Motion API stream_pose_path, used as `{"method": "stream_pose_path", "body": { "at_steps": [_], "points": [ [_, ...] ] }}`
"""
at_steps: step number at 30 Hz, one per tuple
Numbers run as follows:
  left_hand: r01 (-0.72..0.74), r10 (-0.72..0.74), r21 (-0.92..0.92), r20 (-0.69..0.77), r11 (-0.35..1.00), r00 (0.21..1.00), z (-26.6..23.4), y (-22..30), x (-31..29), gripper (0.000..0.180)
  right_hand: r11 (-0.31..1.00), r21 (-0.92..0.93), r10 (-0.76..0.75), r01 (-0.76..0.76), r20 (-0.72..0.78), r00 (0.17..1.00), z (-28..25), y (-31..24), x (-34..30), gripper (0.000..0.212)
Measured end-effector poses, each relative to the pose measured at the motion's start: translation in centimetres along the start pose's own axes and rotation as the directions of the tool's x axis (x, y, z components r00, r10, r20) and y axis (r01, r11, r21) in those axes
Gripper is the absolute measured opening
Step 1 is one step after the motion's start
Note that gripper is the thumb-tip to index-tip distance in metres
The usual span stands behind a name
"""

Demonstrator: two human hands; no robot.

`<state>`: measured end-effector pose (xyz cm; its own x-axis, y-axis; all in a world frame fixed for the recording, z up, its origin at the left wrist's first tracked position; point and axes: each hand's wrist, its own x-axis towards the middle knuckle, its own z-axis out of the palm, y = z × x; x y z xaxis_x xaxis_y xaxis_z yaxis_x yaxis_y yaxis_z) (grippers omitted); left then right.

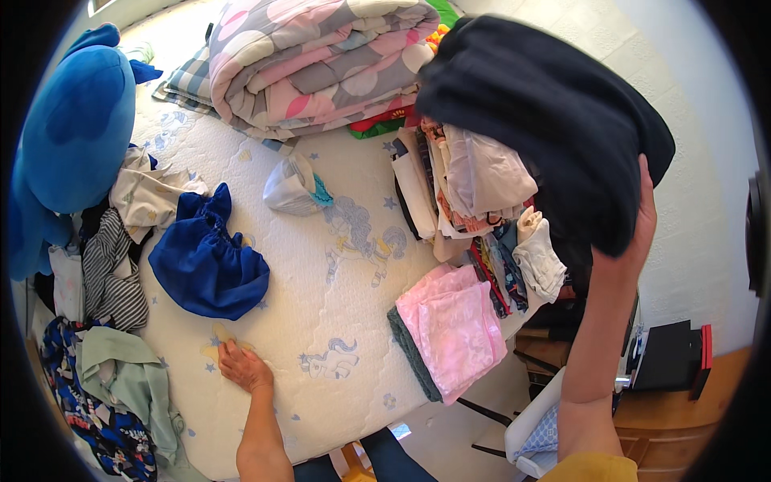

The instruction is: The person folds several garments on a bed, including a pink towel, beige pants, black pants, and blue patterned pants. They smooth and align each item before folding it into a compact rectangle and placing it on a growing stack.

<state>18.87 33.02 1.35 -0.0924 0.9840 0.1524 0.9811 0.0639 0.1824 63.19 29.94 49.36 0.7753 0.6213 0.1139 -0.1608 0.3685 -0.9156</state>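
Observation:
My right hand (634,233) is raised at the right and grips a large folded black garment (546,112), holding it above a stack of folded clothes (474,181) at the mattress's right side. My left hand (243,365) lies flat, fingers apart, on the white patterned mattress (337,273) near its front edge, holding nothing. A crumpled blue garment (207,261) lies just beyond that hand. A folded pink cloth on a grey one (454,329) sits at the mattress's right front corner.
A rolled pink and grey quilt (321,60) lies at the back. A big blue plush toy (72,136) is at the left, with loose clothes (112,321) heaped below it. A small light bundle (293,186) rests mid-mattress. Beside the bed stand a chair (538,426) and black box (671,357).

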Motion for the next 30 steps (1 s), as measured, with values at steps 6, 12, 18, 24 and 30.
{"method": "stream_pose_path", "body": {
  "at_steps": [6, 12, 18, 24, 30],
  "points": [
    [0.002, -0.002, 0.018, 0.001, 1.0, 1.0, 0.9, -0.4, 0.1, 0.05, 1.0, 0.006, 0.021, -0.02, -0.397, 0.917, -10.9, 14.4, 7.5, 0.039],
    [-0.032, 0.032, 0.007, -0.014, 0.999, 0.999, 0.5, 0.2, 0.1, 0.05, 0.934, 0.273, 0.337, -0.23, -0.466, 0.818, -16.6, 19.1, 7.6, 0.031],
    [-0.012, 0.012, 0.026, 0.005, 1.0, 1.0, 0.5, -0.1, -0.1, 0.051, 0.906, -0.074, 0.273, -0.416, -0.65, 0.71, -14.8, 14.9, 6.5, 0.041],
    [-0.017, 0.017, 0.017, 0.012, 1.0, 1.0, 0.3, -0.1, 0.0, 0.052, -0.32, -0.897, -0.397, 0.306, 0.42, 0.816, -8.1, 15.9, 4.9, 0.048],
    [-0.036, 0.036, -0.007, 0.017, 0.999, 0.999, 0.0, 0.2, 0.3, 0.052, -0.576, -0.789, -0.204, 0.215, 0.393, 0.897, -14.7, 22.5, 9.5, 0.053]
  ]
}}
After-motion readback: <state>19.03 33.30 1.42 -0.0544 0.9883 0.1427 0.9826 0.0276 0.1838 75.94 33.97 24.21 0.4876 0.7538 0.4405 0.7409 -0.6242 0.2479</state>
